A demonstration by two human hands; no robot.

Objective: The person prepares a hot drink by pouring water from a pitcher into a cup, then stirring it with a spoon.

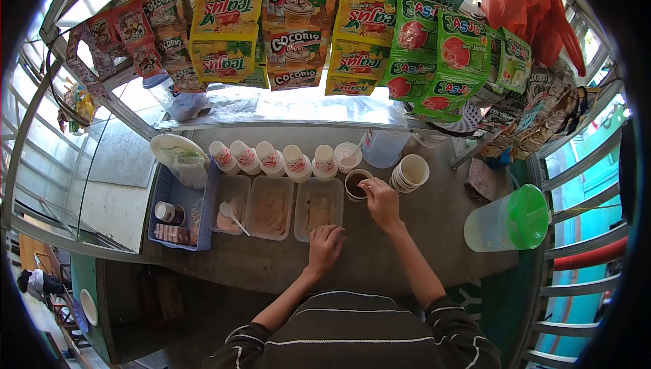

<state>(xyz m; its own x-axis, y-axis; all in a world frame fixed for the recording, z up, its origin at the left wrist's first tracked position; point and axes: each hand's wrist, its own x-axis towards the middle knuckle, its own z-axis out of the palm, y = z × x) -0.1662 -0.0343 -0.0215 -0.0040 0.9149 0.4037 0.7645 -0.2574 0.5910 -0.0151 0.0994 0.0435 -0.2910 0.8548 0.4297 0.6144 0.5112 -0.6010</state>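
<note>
My right hand (381,204) is at the rim of a paper cup (357,195) with dark brown liquid in it. Its fingertips are pinched together over the cup; a small pale bit shows there, too little to name. My left hand (326,248) rests at the near edge of a clear plastic container (300,216) with light brown powder in it, fingers slightly apart and holding nothing. Right of the cup stands a stack of paper cups (411,172). Behind it is a clear plastic pitcher (384,149), beside a small tub (347,157).
Upside-down cup stacks (295,161) line the back. Left are two powder containers (270,196), a white spoon (234,218) and a blue basket (157,193). A green-lidded jug (487,223) lies tilted in view at right. Drink sachets (298,27) hang overhead.
</note>
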